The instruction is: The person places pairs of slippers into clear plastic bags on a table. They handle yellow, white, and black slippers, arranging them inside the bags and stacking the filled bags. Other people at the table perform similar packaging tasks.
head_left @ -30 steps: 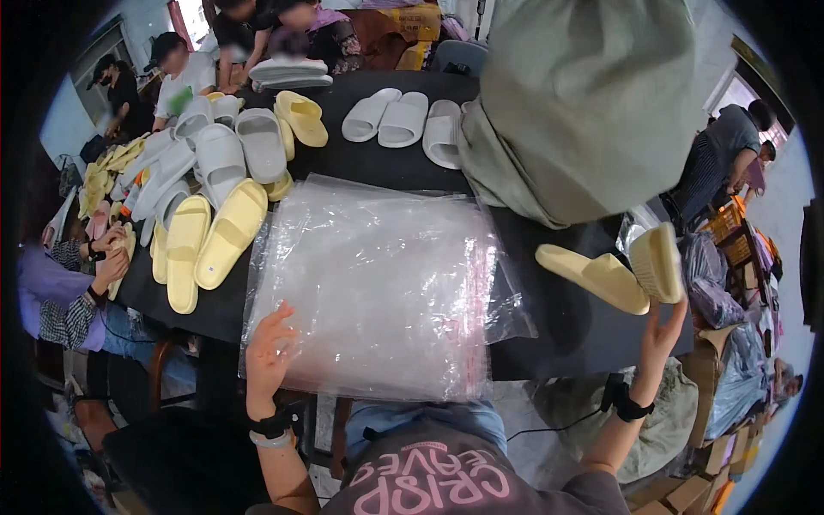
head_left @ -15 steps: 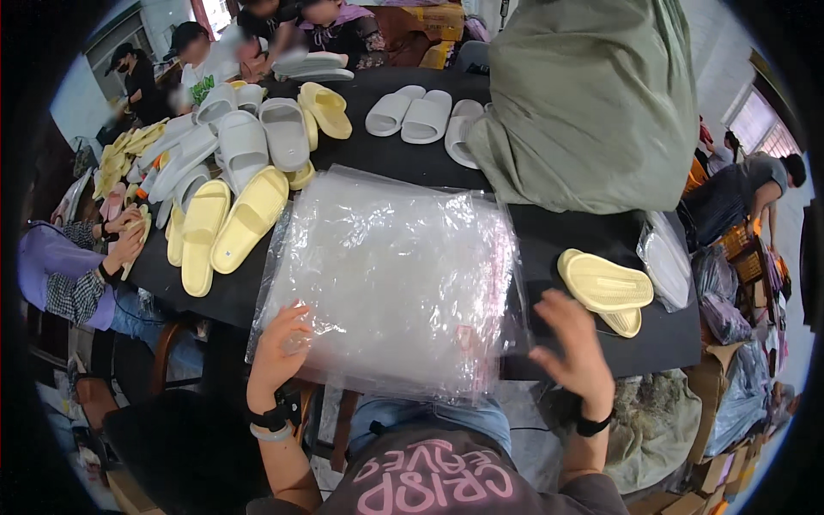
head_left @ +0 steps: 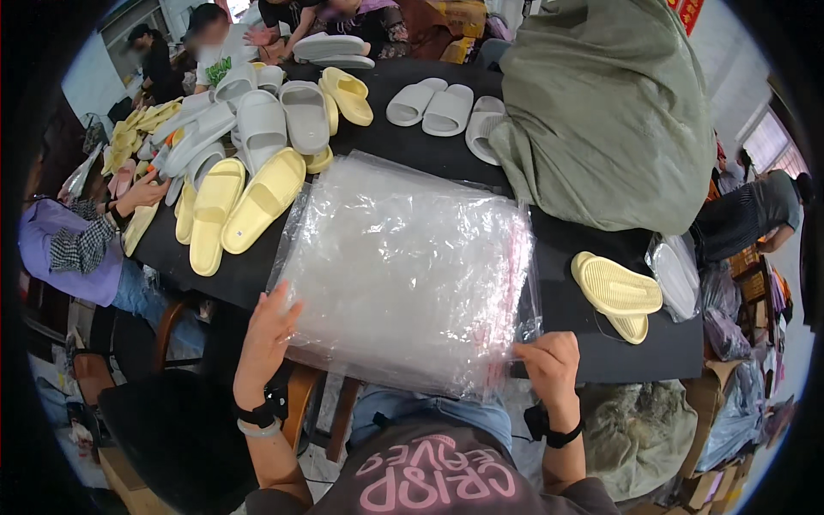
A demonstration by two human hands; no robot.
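Note:
A stack of clear plastic bags [head_left: 403,266] lies in front of me on the black table, with pink-tinted strips along its right side. My left hand [head_left: 264,343] is open at the stack's near left corner, fingers stretched out and lightly spread. At the near right corner, my right hand [head_left: 552,365] is closed, thumb and fingers pinching the edge of a plastic bag. To the right of the stack, a pair of yellow slippers [head_left: 616,292] lies sole up, one on the other. Beside it is a grey-white pair in clear wrapping [head_left: 675,276].
Grey slippers [head_left: 262,129] and yellow slippers [head_left: 264,202] are heaped at the left. A grey pair [head_left: 448,110] stands at the back beside a big green-grey sack [head_left: 605,120]. At the left, a person in purple [head_left: 81,249] handles a slipper; other people are farther back.
My right hand has moved left and closed on the bag's edge. My left hand has shifted slightly left, fingers straightened. The co-worker's hand at the left has moved toward the slipper heap.

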